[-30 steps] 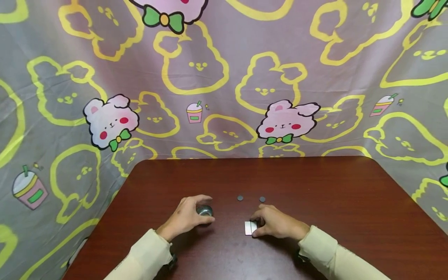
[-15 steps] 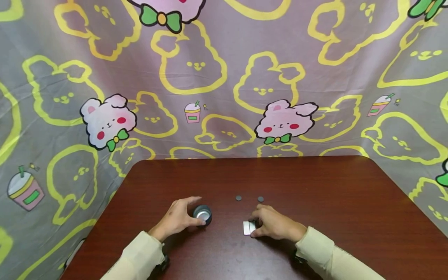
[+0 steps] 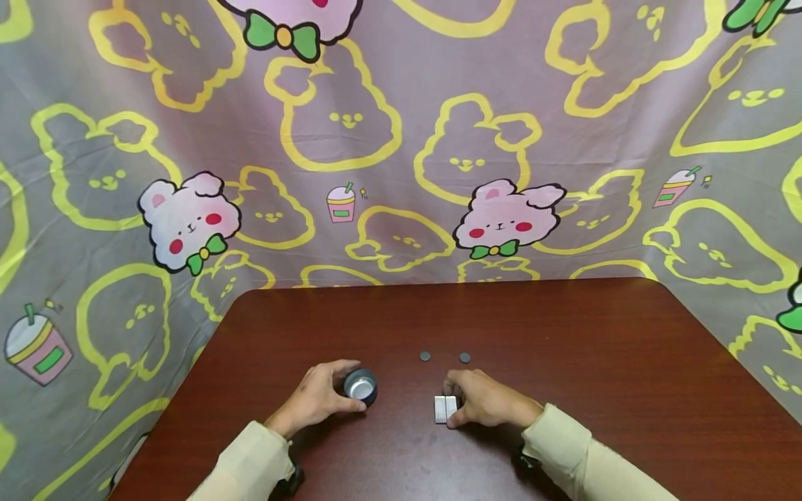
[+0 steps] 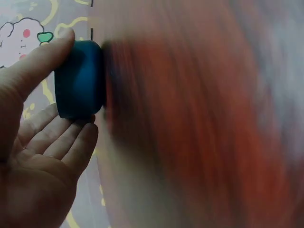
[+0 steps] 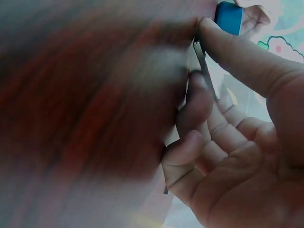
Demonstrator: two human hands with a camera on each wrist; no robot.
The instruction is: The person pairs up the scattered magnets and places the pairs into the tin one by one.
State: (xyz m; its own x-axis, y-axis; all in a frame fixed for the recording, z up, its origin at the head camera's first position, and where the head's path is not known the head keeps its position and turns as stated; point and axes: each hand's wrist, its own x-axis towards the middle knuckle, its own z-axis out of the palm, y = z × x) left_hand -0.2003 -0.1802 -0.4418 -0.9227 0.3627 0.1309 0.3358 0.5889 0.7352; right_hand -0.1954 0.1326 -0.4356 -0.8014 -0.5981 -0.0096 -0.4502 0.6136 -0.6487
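Observation:
In the head view my left hand holds a small round dark-blue cup with a silvery inside, mouth facing up. Its thumb is on the near side and its fingers are behind. The left wrist view has the cup's smooth blue side between thumb and fingers. My right hand pinches the right side of a small silvery-white rectangular piece, divided lengthwise by a dark line. From the right wrist, a thin plate edge shows near the thumb; the fingers cover much of it.
Two small dark grey discs, one on the left and one on the right, lie beyond the hands on the brown table. A patterned curtain hangs behind and beside the table.
The cup has gone from tilted to mouth up and shifted slightly left; the left fingers are closer around it. The white piece now looks slightly raised along its dark line, under the right hand.

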